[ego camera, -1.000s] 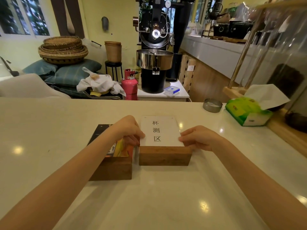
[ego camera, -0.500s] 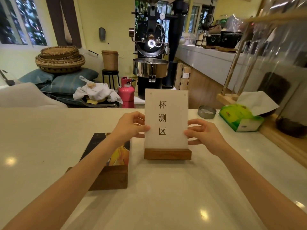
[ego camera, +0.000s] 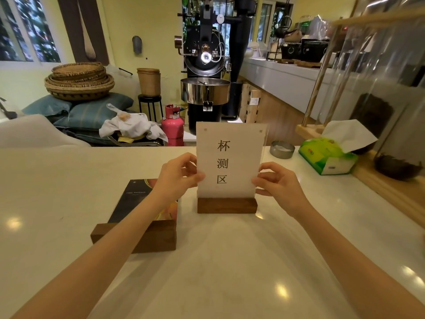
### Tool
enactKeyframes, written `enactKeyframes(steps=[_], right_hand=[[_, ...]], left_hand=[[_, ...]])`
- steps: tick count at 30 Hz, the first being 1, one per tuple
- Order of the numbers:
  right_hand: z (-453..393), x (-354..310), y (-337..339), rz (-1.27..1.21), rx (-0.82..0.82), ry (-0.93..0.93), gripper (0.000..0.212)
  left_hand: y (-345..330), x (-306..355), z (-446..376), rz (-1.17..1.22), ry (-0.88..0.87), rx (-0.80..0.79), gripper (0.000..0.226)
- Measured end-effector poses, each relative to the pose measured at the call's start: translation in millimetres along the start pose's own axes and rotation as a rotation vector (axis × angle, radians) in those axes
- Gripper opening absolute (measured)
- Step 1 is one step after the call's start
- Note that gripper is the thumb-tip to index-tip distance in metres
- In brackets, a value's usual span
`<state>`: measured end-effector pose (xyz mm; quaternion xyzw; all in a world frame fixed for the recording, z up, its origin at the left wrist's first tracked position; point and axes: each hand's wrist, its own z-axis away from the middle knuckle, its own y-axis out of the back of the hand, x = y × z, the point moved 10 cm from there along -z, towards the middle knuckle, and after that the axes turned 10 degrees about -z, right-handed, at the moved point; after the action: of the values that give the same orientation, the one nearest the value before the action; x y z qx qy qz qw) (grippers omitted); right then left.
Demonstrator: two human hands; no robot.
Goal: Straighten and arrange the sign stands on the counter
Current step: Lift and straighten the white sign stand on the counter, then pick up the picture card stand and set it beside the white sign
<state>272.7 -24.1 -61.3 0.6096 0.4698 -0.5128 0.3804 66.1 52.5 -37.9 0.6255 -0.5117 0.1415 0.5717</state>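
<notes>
A white sign stand [ego camera: 230, 162] with three dark characters stands upright on its wooden base in the middle of the pale counter [ego camera: 57, 180]. My left hand [ego camera: 177, 178] pinches the sign's left edge and my right hand [ego camera: 276, 183] pinches its right edge. Left of it a second sign stand [ego camera: 135, 203], with a dark and orange card, lies flat on its back, its wooden base toward me. My left forearm crosses over that card.
A green tissue box [ego camera: 328, 155] and a small metal tin [ego camera: 282, 149] sit at the counter's far right, beside a wooden rack with glass vessels [ego camera: 381, 125]. Beyond the counter stand a black coffee roaster [ego camera: 207, 65], a pink gas cylinder [ego camera: 173, 130] and stacked baskets [ego camera: 79, 80].
The white sign stand went from lying flat to standing upright between my hands, and has shifted slightly away from me. The dark sign stand stays lying flat.
</notes>
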Motion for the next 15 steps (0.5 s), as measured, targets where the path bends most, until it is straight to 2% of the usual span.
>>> enactKeyframes(steps=[5, 9, 12, 15], right_hand=[[4.9, 0.6, 0.3, 0.031, 0.028, -0.007, 0.017], [7.3, 2.1, 3.6, 0.146, 0.088, -0.036, 0.016], [9.6, -1.0, 3.2, 0.460, 0.095, -0.075, 0.024], [16.4, 2.0, 6.9, 0.804, 0.092, -0.218, 0.031]], left_hand=[[-1.4, 2.5, 4.3, -0.031, -0.007, 0.003, 0.016], [-1.3, 1.6, 8.4, 0.004, 0.035, 0.005, 0.016], [-1.1, -5.3, 12.7, 0.018, 0.131, 0.001, 0.024], [2.5, -16.5, 19.7, -0.095, 0.277, -0.135, 0.042]])
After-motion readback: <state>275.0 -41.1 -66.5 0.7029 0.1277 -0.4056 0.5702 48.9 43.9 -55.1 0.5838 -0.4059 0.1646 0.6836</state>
